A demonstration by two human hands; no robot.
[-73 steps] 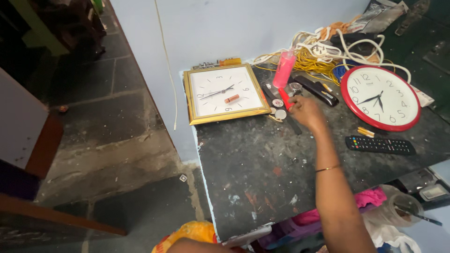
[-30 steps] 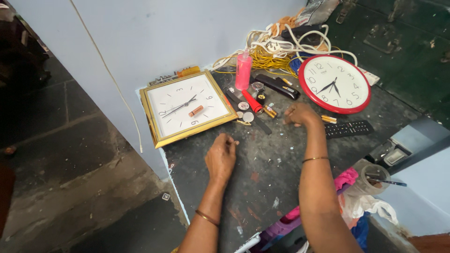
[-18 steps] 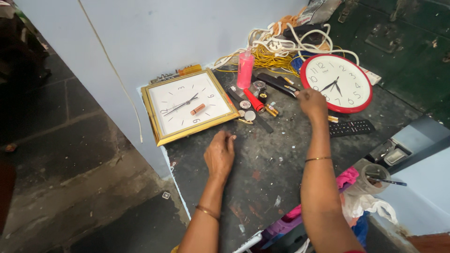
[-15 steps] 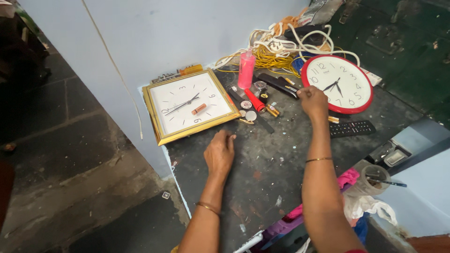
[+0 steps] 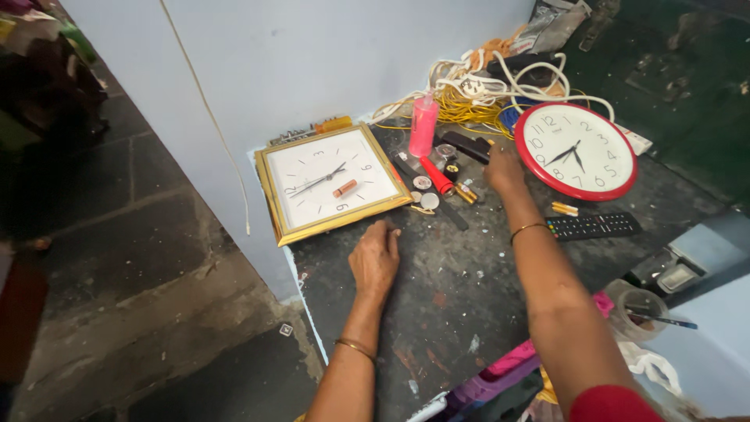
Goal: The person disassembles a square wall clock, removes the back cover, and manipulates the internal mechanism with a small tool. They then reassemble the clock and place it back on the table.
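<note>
Lying farthest left on the dark, paint-flecked slab [image 5: 461,297]: a square clock [image 5: 331,182], gold frame, white face, tilted a little, one corner against the pale blue wall [image 5: 312,62]. Resting on its face near the centre, a small copper-coloured cylinder [image 5: 344,188]. Behind its top edge, a small orange block [image 5: 333,123].

Pressed flat on the slab just below the frame's lower edge, left hand [image 5: 375,262], palm down, fingers together and straight, gripping nothing, fingertips close to the frame but whether touching cannot be told. Thin bangle [image 5: 355,347] at the wrist.

Scattered right of the clock: round coin cells [image 5: 426,192], a red-handled tool [image 5: 437,176], a small brass-and-black part [image 5: 466,193]. Standing upright behind them, a pink translucent bottle [image 5: 423,126] with a white cap.

Reaching further right, right hand [image 5: 504,168], fingers curled down onto a black oblong thing [image 5: 465,146]; whether clamped on it or only touching cannot be told. Gold bangle [image 5: 528,229] on that wrist too.

Heaped at the back, tangled white and yellow cord [image 5: 476,98]. Lying flat just right of the hand, a round clock [image 5: 575,150], red rim, white face, black numerals. Below it, a black remote [image 5: 592,226] and a short orange stub [image 5: 564,209]. Low at the right edge, a clear plastic cup [image 5: 631,306] with a pen inside, and pink cloth [image 5: 512,361] hanging off the slab.
</note>
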